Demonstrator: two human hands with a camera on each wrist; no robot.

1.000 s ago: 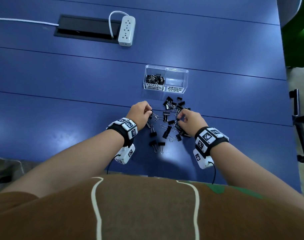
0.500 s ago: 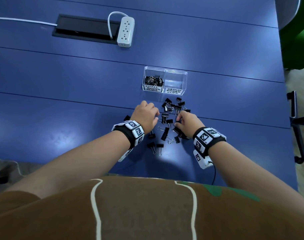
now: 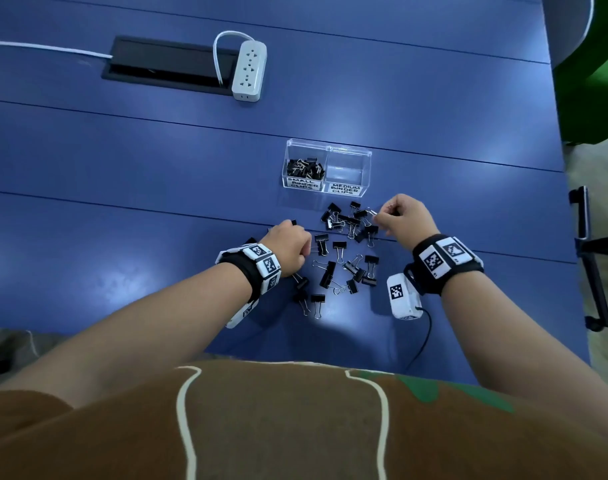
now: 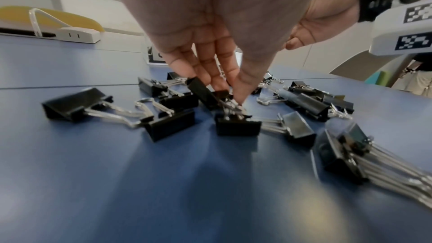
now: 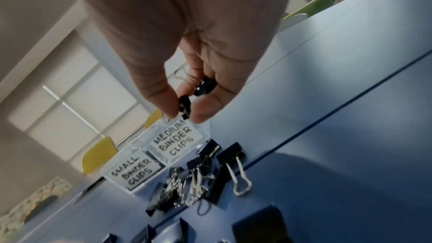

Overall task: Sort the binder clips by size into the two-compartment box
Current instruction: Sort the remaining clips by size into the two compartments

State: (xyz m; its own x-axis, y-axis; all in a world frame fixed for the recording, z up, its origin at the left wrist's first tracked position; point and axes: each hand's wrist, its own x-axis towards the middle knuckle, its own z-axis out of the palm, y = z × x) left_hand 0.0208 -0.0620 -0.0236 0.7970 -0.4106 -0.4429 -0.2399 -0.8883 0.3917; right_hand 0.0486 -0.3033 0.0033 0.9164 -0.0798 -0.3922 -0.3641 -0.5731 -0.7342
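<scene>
The clear two-compartment box point(image 3: 347, 190) stands on the blue table. Its left half, labelled small, holds several black clips point(image 3: 304, 168); its right half, labelled medium point(image 5: 174, 140), has none. A loose pile of black binder clips point(image 3: 344, 258) lies in front of it. My left hand point(image 3: 290, 242) is low at the pile's left edge, and its fingertips point(image 4: 240, 88) pinch the wire handles of one clip point(image 4: 237, 127) that rests on the table. My right hand point(image 3: 382, 216) hovers near the box's front right, pinching a black clip point(image 5: 184, 105), with a second clip point(image 5: 205, 85) tucked behind the fingers.
A white power strip point(image 3: 248, 71) and a black cable hatch point(image 3: 164, 64) lie at the far left. The table's right edge point(image 3: 569, 237) runs close to my right arm, with a black chair frame point(image 3: 589, 254) beyond it.
My right hand has lifted off the pile and moved forward and right toward the box with clips in its fingers. The left hand stays low at the pile's left edge.
</scene>
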